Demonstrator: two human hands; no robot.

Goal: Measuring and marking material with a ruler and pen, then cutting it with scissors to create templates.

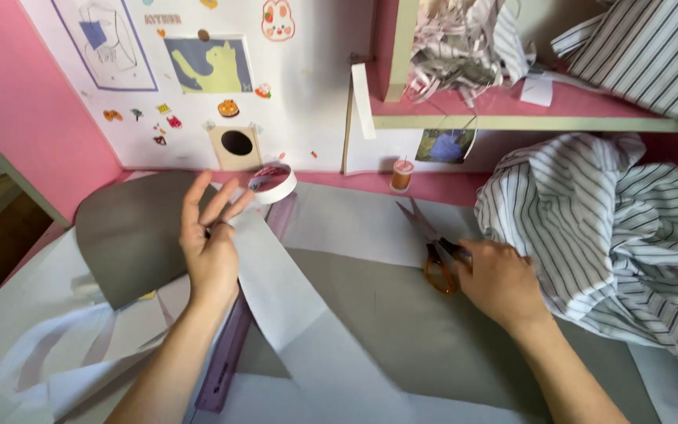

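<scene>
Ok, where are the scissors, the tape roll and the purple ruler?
scissors (439,271): head view, on the orange handle.
tape roll (273,184): head view, on its white outer side.
purple ruler (226,357): head view, on the lower stretch.

Striped cloth (606,228), tape roll (274,183), thread spool (402,174)

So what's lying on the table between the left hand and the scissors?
In the head view, only flat sheets: a white paper sheet and grey card lie between the left hand and the scissors. Nothing else sits there.
</scene>
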